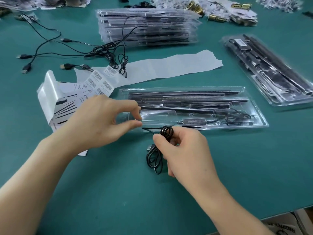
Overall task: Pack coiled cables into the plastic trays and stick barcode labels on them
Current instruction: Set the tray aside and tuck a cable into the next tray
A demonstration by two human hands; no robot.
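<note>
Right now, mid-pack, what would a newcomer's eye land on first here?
The right hand, front centre, grips a coiled black cable just in front of the clear tray of black strips, whose left end the left hand pinches. Further back stands a tall stack of filled trays, with barcode labels and loose cables left of centre.

A teal table (pixel 237 167) carries gold metal pieces (pixel 197 9) (far edge) and a printed white card (pixel 49 99).
</note>
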